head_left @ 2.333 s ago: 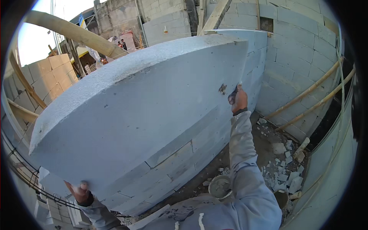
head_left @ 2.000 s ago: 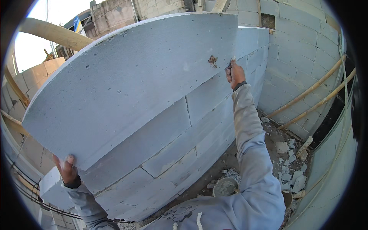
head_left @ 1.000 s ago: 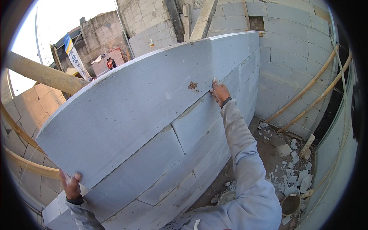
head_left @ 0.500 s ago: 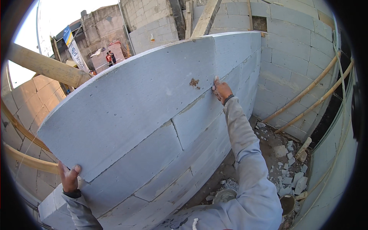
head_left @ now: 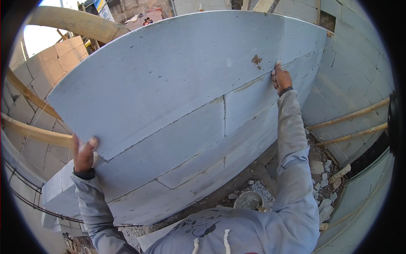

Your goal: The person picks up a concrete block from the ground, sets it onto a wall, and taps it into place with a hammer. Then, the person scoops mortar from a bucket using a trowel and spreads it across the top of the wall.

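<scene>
A large grey building block (head_left: 169, 80) sits on top of a wall of grey blocks (head_left: 190, 144), its flat face toward me. My left hand (head_left: 83, 153) grips the block's lower left corner, thumb over the front face. My right hand (head_left: 281, 78) presses on the block's right end near a brown stain (head_left: 256, 60), fingers curled on its edge. Both arms wear grey sleeves.
A round bucket (head_left: 249, 200) stands on the rubble-strewn ground below. Loose block pieces (head_left: 327, 186) lie at the right. Wooden poles (head_left: 351, 116) lean along the right wall, and wooden beams (head_left: 36, 133) cross at the left. Another block wall (head_left: 355, 63) closes the right side.
The big block has swung from a tilted, flat-lying pose to standing on the wall's top course. Both hands stayed at its two ends, and my view has moved closer.
</scene>
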A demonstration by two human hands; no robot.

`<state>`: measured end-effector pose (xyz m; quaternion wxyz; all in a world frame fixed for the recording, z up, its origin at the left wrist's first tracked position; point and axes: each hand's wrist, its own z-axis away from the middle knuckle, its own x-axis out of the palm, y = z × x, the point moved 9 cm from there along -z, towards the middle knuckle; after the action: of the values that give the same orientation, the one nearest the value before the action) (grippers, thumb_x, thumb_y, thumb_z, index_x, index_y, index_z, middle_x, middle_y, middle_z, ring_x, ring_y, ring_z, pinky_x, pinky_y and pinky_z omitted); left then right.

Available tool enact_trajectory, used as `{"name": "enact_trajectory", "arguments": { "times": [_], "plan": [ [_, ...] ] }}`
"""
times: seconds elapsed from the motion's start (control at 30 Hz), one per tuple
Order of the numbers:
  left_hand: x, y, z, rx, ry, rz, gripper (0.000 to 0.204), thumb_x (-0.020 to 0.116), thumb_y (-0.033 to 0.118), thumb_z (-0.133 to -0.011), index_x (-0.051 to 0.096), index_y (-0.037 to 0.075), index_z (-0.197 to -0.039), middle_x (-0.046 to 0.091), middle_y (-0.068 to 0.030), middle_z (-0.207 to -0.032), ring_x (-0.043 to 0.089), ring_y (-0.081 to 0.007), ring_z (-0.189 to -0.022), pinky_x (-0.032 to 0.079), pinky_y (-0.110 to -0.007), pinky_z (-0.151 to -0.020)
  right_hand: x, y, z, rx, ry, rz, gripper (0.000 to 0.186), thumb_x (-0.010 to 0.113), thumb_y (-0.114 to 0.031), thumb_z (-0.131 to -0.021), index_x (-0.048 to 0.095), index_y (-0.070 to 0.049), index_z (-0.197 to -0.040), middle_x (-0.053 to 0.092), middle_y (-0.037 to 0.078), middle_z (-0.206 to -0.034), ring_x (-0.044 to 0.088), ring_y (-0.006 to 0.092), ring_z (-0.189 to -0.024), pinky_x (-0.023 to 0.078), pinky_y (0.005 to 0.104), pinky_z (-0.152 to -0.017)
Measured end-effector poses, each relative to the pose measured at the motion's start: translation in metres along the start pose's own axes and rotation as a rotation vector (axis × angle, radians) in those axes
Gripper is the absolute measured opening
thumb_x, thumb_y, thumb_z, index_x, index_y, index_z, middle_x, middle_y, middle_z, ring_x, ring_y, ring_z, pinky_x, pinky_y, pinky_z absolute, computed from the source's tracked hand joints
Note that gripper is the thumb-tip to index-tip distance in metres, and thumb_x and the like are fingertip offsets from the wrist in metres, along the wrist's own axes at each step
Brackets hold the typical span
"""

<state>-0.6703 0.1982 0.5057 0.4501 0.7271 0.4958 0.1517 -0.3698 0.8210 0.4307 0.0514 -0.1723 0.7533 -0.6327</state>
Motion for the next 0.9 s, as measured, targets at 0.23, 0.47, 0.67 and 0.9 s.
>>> {"name": "enact_trajectory", "arguments": {
  "times": [0.23, 0.47, 0.67, 0.9],
  "plan": [
    [0.053, 0.051, -0.014, 0.048, -0.078, -0.134, 0.096, 0.073, 0.047, -0.067, 0.033, -0.009, -0.134, 0.047, -0.0222, -0.122, 0.044, -0.0326, -0.118, 0.037, -0.041, -0.098, -0.027, 0.012, -0.011, 0.040, 0.110, -0.005, 0.046, 0.047, -0.050, -0.094, 0.048, -0.015, -0.063, 0.038, -0.006, -0.049, 0.027, 0.0071, -0.036, 0.018, 0.0235, -0.034],
    [0.042, 0.055, -0.012, 0.081, -0.081, -0.191, 0.107, 0.074, 0.054, -0.065, 0.028, -0.011, -0.136, 0.045, -0.0291, -0.124, 0.041, -0.0401, -0.121, 0.035, -0.044, -0.102, -0.015, 0.023, -0.025, 0.083, 0.075, 0.012, 0.046, 0.047, -0.051, -0.094, 0.048, -0.017, -0.064, 0.039, -0.006, -0.050, 0.027, 0.0066, -0.036, 0.018, 0.0231, -0.034],
    [0.047, 0.054, -0.017, 0.114, -0.193, -0.189, 0.109, 0.073, 0.054, -0.066, 0.024, -0.013, -0.137, 0.040, -0.0349, -0.128, 0.041, -0.0430, -0.122, 0.033, -0.046, -0.104, -0.027, 0.021, -0.034, 0.061, 0.133, 0.021, 0.045, 0.048, -0.051, -0.093, 0.048, -0.018, -0.063, 0.040, -0.007, -0.049, 0.029, 0.0065, -0.036, 0.019, 0.0220, -0.034],
    [0.031, 0.022, -0.016, -0.047, -0.370, -0.498, 0.132, 0.073, 0.069, -0.055, 0.011, -0.007, -0.143, 0.021, -0.0375, -0.140, 0.017, -0.0495, -0.134, 0.019, -0.053, -0.109, -0.030, 0.029, -0.025, 0.117, 0.112, 0.127, 0.043, 0.048, -0.049, -0.093, 0.051, -0.017, -0.065, 0.041, -0.006, -0.048, 0.031, 0.0073, -0.035, 0.019, 0.0227, -0.034]
  ]
}}
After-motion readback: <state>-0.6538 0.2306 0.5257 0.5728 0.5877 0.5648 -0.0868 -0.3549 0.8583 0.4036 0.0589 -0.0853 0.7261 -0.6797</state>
